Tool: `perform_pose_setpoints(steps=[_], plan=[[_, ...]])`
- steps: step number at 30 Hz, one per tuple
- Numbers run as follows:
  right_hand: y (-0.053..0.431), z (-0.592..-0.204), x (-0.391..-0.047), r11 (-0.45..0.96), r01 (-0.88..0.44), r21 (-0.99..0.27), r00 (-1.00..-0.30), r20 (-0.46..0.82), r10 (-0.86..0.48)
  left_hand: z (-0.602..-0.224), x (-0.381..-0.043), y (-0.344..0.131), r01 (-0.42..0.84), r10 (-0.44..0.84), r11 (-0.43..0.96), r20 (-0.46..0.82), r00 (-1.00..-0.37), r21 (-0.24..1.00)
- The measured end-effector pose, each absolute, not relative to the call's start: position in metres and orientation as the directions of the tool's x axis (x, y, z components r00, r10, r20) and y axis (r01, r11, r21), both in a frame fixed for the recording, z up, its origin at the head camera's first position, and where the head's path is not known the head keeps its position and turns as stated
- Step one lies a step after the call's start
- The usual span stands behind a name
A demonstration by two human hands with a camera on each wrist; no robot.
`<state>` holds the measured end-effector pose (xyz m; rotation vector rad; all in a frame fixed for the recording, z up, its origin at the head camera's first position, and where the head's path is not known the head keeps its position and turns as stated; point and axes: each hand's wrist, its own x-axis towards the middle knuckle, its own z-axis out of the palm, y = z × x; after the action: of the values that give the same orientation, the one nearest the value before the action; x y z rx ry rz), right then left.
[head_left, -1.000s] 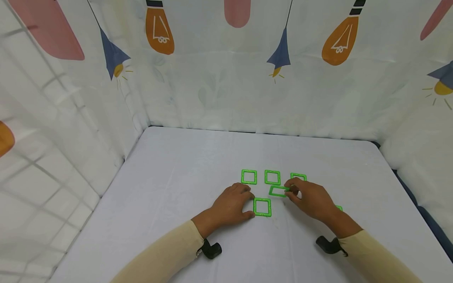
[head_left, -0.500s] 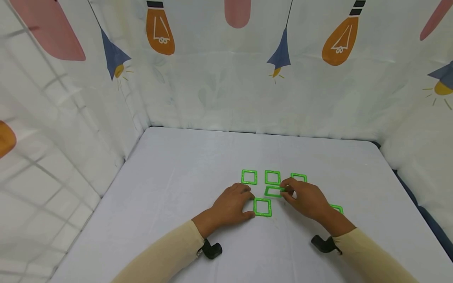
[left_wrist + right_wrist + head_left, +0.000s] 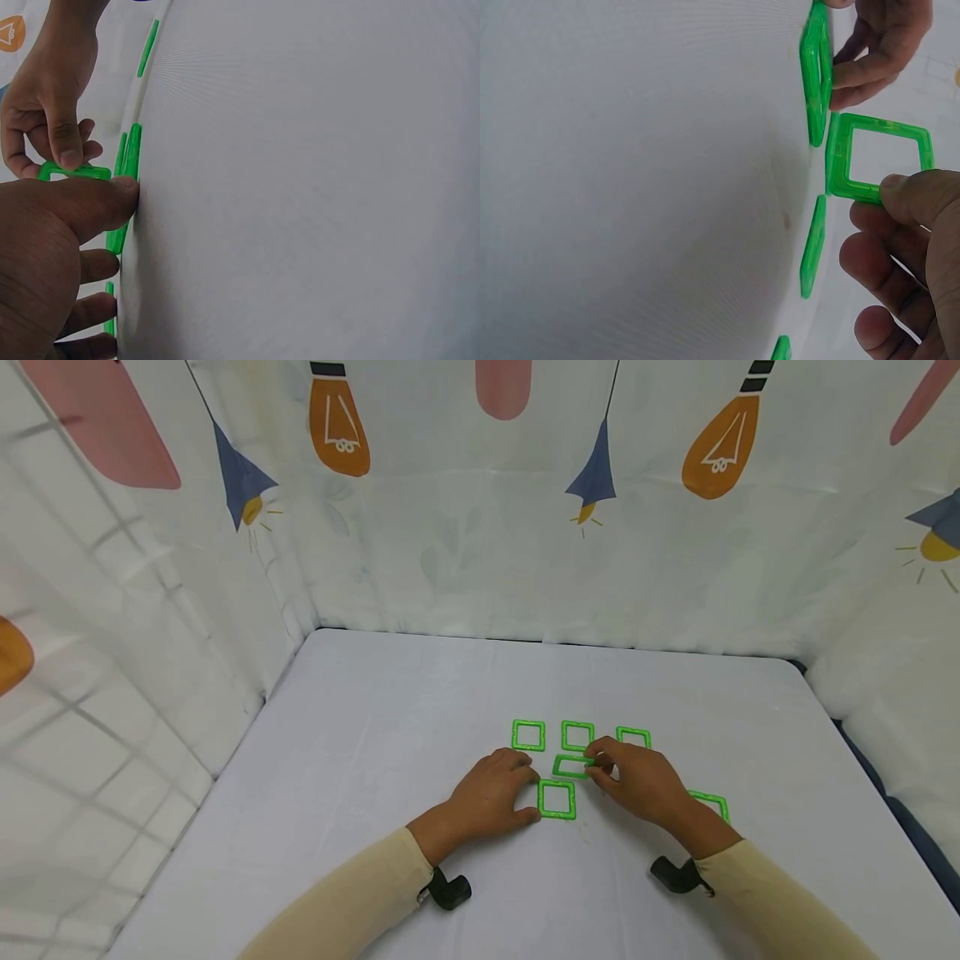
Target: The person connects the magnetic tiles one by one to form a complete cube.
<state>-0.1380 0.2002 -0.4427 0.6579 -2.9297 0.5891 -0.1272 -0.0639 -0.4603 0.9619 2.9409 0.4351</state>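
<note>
My left hand (image 3: 483,795) spans the left side of a green square magnetic tile (image 3: 557,815) lying on the table, thumb at its near corner and a finger at its far one. A second green square tile (image 3: 841,157) stands raised on edge behind it in the right wrist view. My right hand (image 3: 637,778) pinches that tile's right side between thumb and forefinger, its other fingers bent beneath. Behind it lie three more tiles in a row: left (image 3: 528,722), middle (image 3: 577,723) and right (image 3: 633,730), the last partly covered by the right hand.
Another green tile (image 3: 708,797) lies to the right, partly behind the right wrist. A white cloth covers the table (image 3: 420,693). Printed fabric walls (image 3: 450,552) rise at the back and sides. Each wrist wears a black camera mount (image 3: 448,890).
My right hand has moved left with its tile, bringing it behind the tile at the left hand. The far-right tile shows more from behind the wrist. The left hand has stayed still.
</note>
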Motion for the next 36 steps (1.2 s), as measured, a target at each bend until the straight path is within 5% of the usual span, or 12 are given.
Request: perform_pose_setpoints(steps=[36], plan=[[0.189, -0.454, -0.140, 0.805, -0.477, -0.354, -0.879, 0.175, -0.444, -0.458, -0.125, -0.065, 0.581, 0.585, 0.769, 0.072, -0.808, 0.268]])
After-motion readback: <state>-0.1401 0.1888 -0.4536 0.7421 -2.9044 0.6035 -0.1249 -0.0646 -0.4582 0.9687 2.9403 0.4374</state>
